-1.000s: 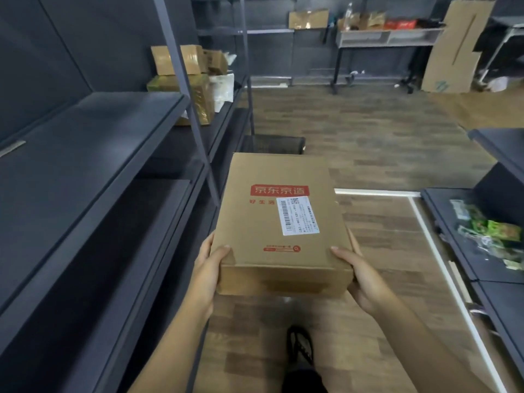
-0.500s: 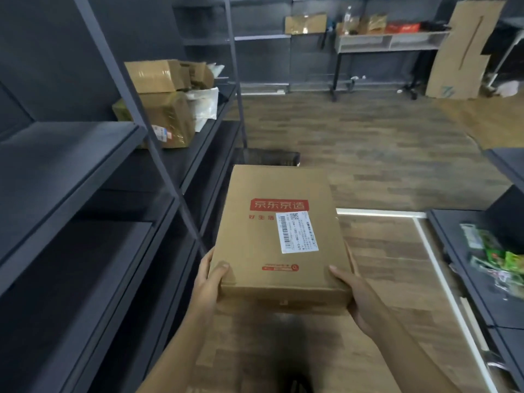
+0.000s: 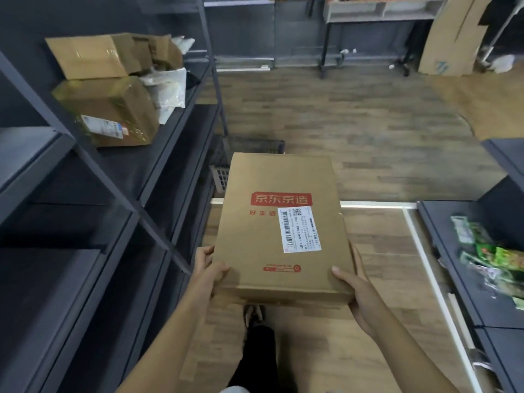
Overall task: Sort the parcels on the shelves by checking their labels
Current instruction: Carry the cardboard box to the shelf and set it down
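head view: parcel (image 3: 272, 194) lies flat, long axis pointing away, label (image 3: 299, 229) up.

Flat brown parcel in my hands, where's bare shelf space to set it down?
Bare: the left shelf board on the near side of the taped box, and the nearer bay this side of the diagonal brace. Crowded: the far end, with an open carton stacked on the taped box beside a white bag, and the right shelf strewn with green packets.
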